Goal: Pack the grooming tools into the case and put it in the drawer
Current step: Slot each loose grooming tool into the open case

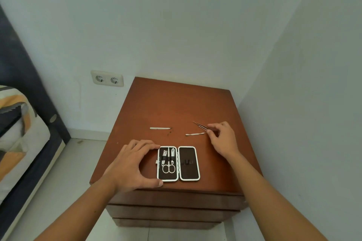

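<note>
We see the case [178, 163] lying open and flat near the front edge of the nightstand [166, 103], its two halves side by side, each long axis running from front to back. The left half holds scissors [168, 166] with the loops toward us and two clippers [168, 155] strapped above them; the right half shows only empty loops on its dark lining.

Our left hand [131, 166] curves around the case's left side, thumb at the near corner and fingers at the far corner, spread apart and touching the rim. Our right hand [223, 139] is farther back and to the right, its fingertips pinched on the tweezers [199, 125], whose points aim back and to the left.

Just left of that hand lies a small tool [195, 134], long axis left to right. Well left of it, a file [160, 128] lies the same way. Both sit behind the case, apart from it.

A wall socket [107, 78] shows to the left, and a bed [19, 133] beyond it. Drawer fronts [172, 213] stack below the top, all closed.
</note>
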